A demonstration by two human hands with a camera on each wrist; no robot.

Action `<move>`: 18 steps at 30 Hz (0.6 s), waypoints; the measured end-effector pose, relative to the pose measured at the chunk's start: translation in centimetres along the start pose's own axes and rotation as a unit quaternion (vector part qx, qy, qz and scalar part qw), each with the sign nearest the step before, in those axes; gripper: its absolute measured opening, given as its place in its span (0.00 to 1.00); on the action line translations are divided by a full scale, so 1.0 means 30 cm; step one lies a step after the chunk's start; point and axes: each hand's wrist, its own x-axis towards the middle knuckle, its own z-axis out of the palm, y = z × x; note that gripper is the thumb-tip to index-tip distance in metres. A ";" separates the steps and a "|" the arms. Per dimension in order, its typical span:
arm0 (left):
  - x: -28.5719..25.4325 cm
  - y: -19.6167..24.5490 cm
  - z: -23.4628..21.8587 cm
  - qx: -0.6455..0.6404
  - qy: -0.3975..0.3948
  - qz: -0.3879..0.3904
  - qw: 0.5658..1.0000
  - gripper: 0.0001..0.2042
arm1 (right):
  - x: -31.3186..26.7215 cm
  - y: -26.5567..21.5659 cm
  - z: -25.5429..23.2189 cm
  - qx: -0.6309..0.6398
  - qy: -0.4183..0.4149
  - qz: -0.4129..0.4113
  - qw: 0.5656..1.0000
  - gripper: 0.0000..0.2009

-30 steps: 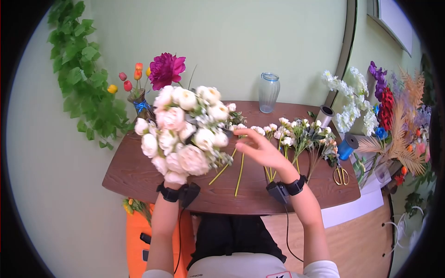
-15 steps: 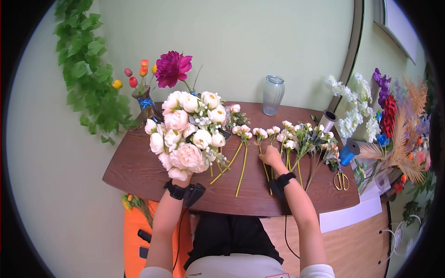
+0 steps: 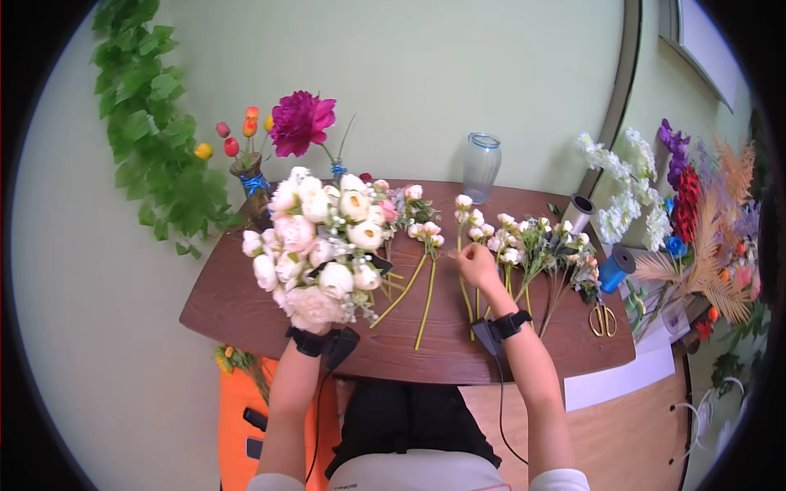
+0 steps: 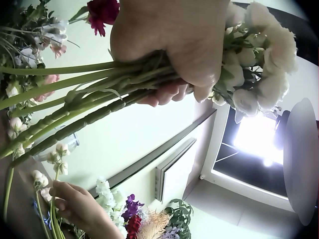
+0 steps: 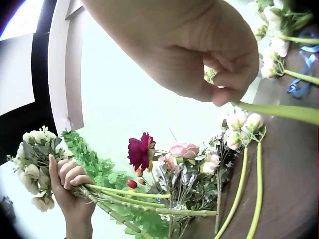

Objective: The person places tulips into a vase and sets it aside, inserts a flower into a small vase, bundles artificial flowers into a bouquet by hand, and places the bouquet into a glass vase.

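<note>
My left hand grips the gathered green stems of a bouquet, fingers curled round them. The bouquet's white and pale pink blooms hide most of that hand in the head view. On the right, my right hand pinches one green stem between thumb and fingertips. Small white-pink buds top this stem, raised above the others on the table. Two more budded stems lie between the hands.
A glass vase stands at the table's back edge. Further right lie small-flower stems, a white spool, a blue spool and gold-handled scissors. Tulips in a dark vase and a magenta bloom stand back left.
My right hand first came down from beside the bouquet to the stems, then lifted one slightly. The bouquet in my left hand has tilted and shifted a little to the left.
</note>
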 end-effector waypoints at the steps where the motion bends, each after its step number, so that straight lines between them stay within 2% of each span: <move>1: 0.007 -0.001 -0.003 -0.009 -0.003 -0.001 1.000 0.08 | -0.008 -0.019 0.001 0.017 -0.014 0.008 1.000 0.07; 8: 0.012 0.001 0.009 -0.056 -0.011 0.001 0.998 0.09 | -0.027 -0.054 0.025 0.078 -0.076 0.043 0.993 0.07; 9: 0.008 -0.001 0.000 -0.042 0.027 -0.019 0.999 0.10 | -0.016 -0.037 0.033 0.082 -0.088 0.051 0.991 0.06; 10: 0.008 0.005 -0.003 -0.004 0.010 -0.007 1.000 0.09 | -0.007 -0.021 0.040 0.082 -0.088 0.052 0.991 0.06; 14: 0.003 0.009 -0.005 -0.031 0.006 -0.024 0.999 0.10 | 0.021 0.053 0.070 0.120 -0.130 0.113 0.978 0.06; 18: -0.004 0.000 -0.012 -0.040 -0.016 -0.023 0.999 0.10 | -0.022 0.028 0.017 0.127 -0.157 0.152 0.967 0.10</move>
